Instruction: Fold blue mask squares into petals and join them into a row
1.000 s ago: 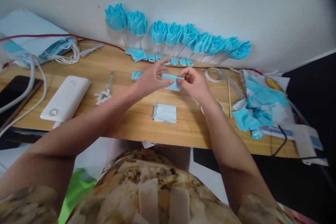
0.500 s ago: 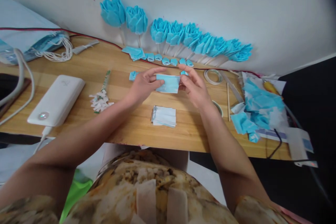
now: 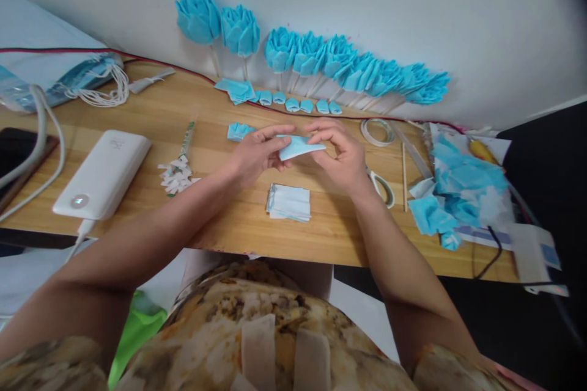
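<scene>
Both my hands hold one light blue piece of sheet (image 3: 298, 145) above the middle of the wooden table (image 3: 220, 220). My left hand (image 3: 257, 154) pinches its left end between thumb and fingers. My right hand (image 3: 337, 153) grips its right end, where the sheet is folded to a point. Just below the hands a small stack of white and blue cut pieces (image 3: 288, 201) lies on the table. A small folded blue piece (image 3: 238, 131) lies to the left of my left hand.
A row of blue paper flowers (image 3: 321, 61) leans on the wall, with small blue rolls (image 3: 298, 104) in front. A white power bank (image 3: 103, 174) and white paper scraps (image 3: 177, 174) lie left. Tape ring (image 3: 376, 131), scissors (image 3: 383, 186), wooden stick (image 3: 404, 168) and blue scraps (image 3: 454, 189) lie right.
The blue piece has gone from a flat rectangle to a fold with a pointed right end. Both hands have shifted slightly over it.
</scene>
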Demonstrator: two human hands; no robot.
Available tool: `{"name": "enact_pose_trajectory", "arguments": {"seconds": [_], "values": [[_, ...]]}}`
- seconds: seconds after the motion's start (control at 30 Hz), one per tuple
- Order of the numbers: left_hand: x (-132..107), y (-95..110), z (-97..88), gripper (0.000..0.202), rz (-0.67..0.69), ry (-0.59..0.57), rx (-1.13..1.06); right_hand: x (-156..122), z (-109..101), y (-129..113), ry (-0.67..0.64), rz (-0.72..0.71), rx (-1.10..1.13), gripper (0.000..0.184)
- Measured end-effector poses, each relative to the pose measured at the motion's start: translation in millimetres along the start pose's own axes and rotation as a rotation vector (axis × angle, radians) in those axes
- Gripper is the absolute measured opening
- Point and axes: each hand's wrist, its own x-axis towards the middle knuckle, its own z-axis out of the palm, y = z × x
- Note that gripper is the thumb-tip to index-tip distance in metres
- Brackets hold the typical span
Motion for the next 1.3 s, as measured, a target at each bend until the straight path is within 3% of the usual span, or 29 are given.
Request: {"name": "enact_pose_trajectory", "arguments": {"seconds": [0.2,0.3,0.4,0.5,0.57,0.8,1.03,1.3], "values": [[2.2,-5.5,-1.0,0.028,0.158,0.041,0.102,-2.6,8.4,8.0,0.150,0.283,0.319,0.024],[6.6,-9.6,-4.3,0.044,0.235,0.040,0.131,-2.2,10.0,10.8,0.191,0.315,0.398,0.034],[7.7,-10.4,-4.9,0.062,0.215,-0.062,0.100,-1.7,10.8,11.4,0.188,0.328,0.447,0.033],[5.4,-11.0,-3.6,0.059,0.196,-0.165,0.081,-1.7,12.9,11.6,0.169,0.361,0.436,0.033],[4.1,-12.5,-3.5,0.049,0.176,-0.147,0.102,-1.9,14.5,11.9,0.145,0.375,0.413,0.034],[5.6,-8.1,-7.7,0.020,0.115,0.025,-0.086,-1.0,7.2,14.6,0.106,0.307,0.422,0.041],[2.1,2.5,-3.6,0.014,0.041,0.040,-0.185,-5.4,5.1,16.6,0.058,0.115,0.241,0.025],[-1.4,5.8,0.5,0.012,0.000,0.022,-0.170,-3.1,8.2,14.3,0.067,0.101,0.175,0.020]]}}
